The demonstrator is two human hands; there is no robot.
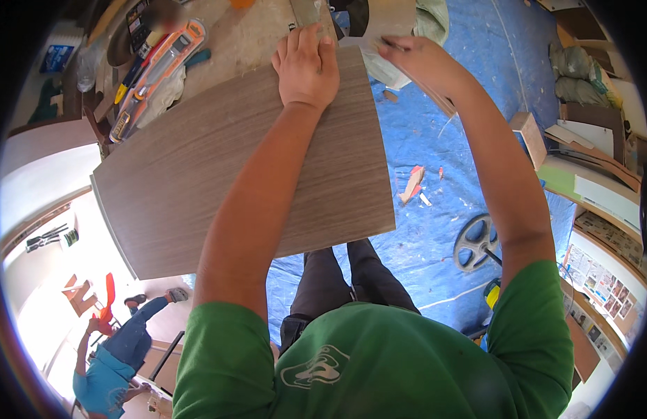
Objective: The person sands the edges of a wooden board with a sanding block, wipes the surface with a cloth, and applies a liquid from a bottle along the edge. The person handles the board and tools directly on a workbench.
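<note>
A wood-grain brown board (156, 202) lies across the bench in front of me. My left hand (306, 73) rests palm down at its far edge, fingers slightly apart, beside a short metal piece (302, 10). Past the board's far right corner, my right hand (425, 63) is closed on a thin wooden strip (439, 101) that hangs down to the right, slightly blurred. On the bench to the left lie a boxed orange-handled cutter (163, 77), a yellow-and-black tool (128, 84) and a crumpled pale bag (170, 94).
A blue tarp (428, 265) covers the floor, with offcuts (413, 185) and a grey wheel (475, 244) on it. Stacked boards (592, 150) and sacks (575, 73) line the right side. A co-worker in a blue shirt (103, 377) is at lower left, holding something red (107, 307).
</note>
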